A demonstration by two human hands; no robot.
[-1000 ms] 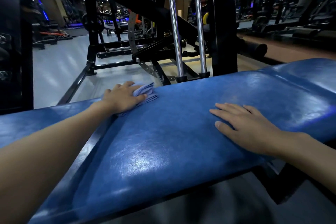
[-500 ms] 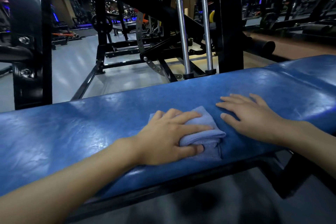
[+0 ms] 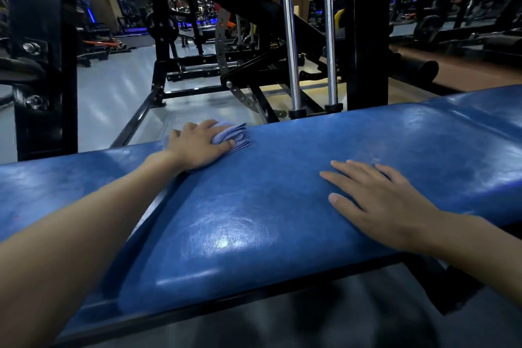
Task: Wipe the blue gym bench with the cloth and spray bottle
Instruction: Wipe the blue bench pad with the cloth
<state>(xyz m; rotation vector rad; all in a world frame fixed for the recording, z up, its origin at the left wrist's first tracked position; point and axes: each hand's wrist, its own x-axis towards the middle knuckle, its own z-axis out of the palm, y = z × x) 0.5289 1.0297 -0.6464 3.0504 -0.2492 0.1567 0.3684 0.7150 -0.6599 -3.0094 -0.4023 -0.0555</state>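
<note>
Our left hand grips the folded cloth at the far edge of the bench, left of centre. Our right hand lies flat at mid-right, fingers spread; bare pad lies between them.

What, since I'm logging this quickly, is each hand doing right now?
Left hand: grips the folded pale-blue cloth at the far edge of the glossy blue padded bench.
Right hand: open, flat on the bench, holding nothing.
</note>
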